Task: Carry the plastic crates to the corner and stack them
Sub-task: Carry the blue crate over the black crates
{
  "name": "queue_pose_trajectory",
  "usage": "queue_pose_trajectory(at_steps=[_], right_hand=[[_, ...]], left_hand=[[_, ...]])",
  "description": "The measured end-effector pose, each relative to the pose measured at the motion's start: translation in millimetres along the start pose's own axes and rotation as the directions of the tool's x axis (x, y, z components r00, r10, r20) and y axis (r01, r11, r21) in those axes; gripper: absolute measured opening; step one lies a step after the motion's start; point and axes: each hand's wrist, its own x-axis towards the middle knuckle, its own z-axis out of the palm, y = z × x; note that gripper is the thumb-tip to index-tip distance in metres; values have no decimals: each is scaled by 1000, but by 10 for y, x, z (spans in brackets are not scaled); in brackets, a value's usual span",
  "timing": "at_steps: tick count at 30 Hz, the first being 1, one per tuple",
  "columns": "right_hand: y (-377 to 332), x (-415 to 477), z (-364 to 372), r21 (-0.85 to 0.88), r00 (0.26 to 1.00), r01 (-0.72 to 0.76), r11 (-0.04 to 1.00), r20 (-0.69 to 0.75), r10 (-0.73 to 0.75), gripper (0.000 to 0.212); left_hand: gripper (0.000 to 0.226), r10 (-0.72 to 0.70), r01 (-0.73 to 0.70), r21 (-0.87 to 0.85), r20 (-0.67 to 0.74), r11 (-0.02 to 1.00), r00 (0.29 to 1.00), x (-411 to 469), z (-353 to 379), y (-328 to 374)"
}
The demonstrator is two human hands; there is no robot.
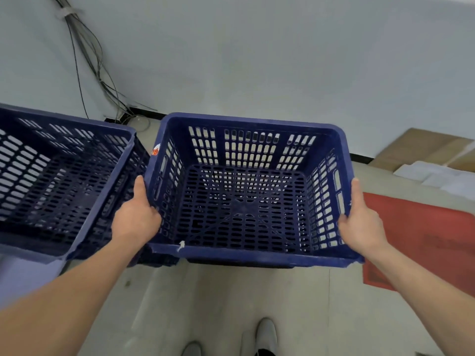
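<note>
I hold an empty dark blue slotted plastic crate in front of me, above the floor. My left hand grips its left rim, thumb on top. On the opposite rim my right hand grips the same way. To the left stands a stack of similar blue crates; its top crate is empty and its rim sits about level with the one I carry. The two nearly touch near my left hand. The lower crates in the stack are mostly hidden.
A pale wall runs across the back, with a bundle of black cables dropping into the corner at upper left. Flattened cardboard and white sheets lie at right. A red mat covers the floor on the right. My shoes show below.
</note>
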Motion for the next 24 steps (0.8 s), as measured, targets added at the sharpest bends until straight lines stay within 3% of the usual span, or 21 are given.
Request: queue_pose_trajectory(at_steps=[9,13,20,24], right_hand=[[100,-719,205,14,984,-158,987,-85,158,95],[235,-947,302,108,973,-205,973,-87,214,105],[180,-887,257,102,970,-206,973,-106,217,96],[241,-837,268,109,972,-204,973,-94,214,102]], left_hand=[[90,193,-196,46,60,980,979,161,-92,-103],[89,248,-251,45,73,967,966,182,-89,-117],[91,235,-236,9,71,972,969,84,-70,-224],[92,193,-193,-6,70,981,979,-60,-56,-327]])
